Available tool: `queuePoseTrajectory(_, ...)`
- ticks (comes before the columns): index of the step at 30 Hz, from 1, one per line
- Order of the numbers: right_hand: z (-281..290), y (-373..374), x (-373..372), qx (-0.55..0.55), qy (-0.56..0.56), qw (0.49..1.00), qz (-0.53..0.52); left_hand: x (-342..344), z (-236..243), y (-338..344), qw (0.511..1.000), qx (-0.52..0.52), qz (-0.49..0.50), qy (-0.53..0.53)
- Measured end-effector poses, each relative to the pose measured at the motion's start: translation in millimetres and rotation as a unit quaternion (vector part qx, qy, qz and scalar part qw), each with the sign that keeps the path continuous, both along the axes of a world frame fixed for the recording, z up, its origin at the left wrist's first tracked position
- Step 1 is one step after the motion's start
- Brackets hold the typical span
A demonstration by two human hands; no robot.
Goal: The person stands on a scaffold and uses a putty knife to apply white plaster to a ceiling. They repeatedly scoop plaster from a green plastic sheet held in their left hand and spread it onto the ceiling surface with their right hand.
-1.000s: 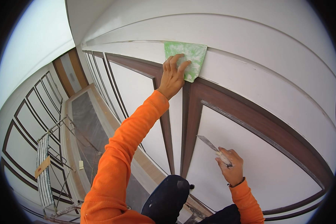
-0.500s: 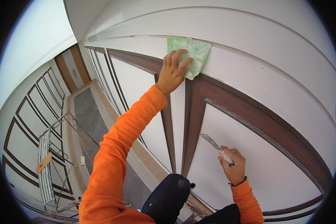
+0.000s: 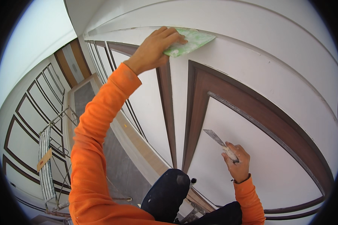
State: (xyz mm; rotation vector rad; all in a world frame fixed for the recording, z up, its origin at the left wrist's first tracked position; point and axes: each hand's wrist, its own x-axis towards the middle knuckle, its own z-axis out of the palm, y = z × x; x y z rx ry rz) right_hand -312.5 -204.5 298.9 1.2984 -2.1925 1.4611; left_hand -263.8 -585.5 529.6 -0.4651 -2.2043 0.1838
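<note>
White wall [image 3: 259, 73] backs left fingers [image 3: 173, 36] curled over green sheet [image 3: 196, 40]

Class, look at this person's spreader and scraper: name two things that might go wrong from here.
The left hand holds a white-smeared green spreader near the brown trim, which a slip might mark. The right hand holds a scraper in front of the white panel, which a careless swing could scratch.

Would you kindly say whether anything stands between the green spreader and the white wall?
Nothing visible does: the left hand holds the green spreader at the white wall, with no other object showing between them.
</note>
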Motion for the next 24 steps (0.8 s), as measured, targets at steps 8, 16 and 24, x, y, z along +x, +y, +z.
queuePoseTrajectory(8, 6, 1, 6, -0.009, -0.016, 1.0, 0.002, 20, 18, -11, 0.998, 0.008, 0.002, -0.067)
queuePoseTrajectory(16, 3, 10, 6, 0.001, 0.005, 1.0, -0.006, 10, 0, -14, 0.998, 0.04, -0.047, 0.008)
queuePoseTrajectory(24, 4, 14, 7, -0.01, 0.008, 1.0, -0.01, 3, 0, -23, 0.999, 0.041, -0.03, 0.0)
